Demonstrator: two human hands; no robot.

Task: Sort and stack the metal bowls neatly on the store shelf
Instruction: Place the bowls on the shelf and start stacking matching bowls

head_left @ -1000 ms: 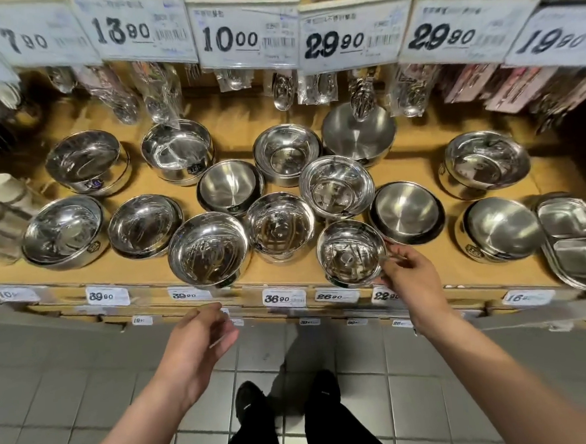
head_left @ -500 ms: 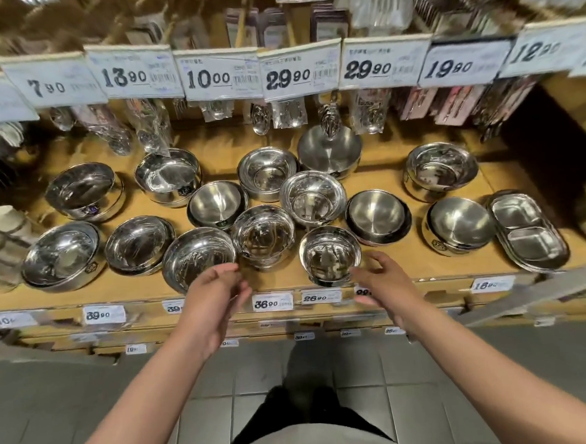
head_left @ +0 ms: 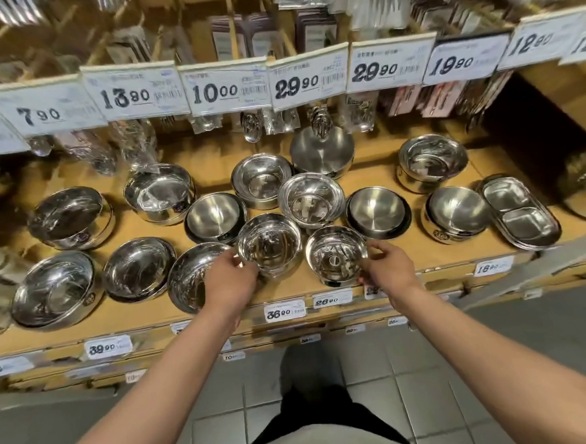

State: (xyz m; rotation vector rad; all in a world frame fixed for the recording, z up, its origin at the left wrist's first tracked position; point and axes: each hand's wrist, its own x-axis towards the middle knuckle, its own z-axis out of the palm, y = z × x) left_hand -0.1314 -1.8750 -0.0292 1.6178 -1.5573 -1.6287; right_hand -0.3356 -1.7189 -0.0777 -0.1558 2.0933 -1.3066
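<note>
Centrally, low in the frame, both bare arms were stretched toward the wooden shelf (head_left: 406,249). One small metal bowl (head_left: 269,244) was gripped by the left hand (head_left: 230,280); its neighbouring bowl (head_left: 336,255), right of centre, was pinched at its rim by the right hand (head_left: 387,267).

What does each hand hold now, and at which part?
The left hand grips the middle front bowl at its near-left rim. The right hand grips the small bowl beside it at its right rim.
</note>
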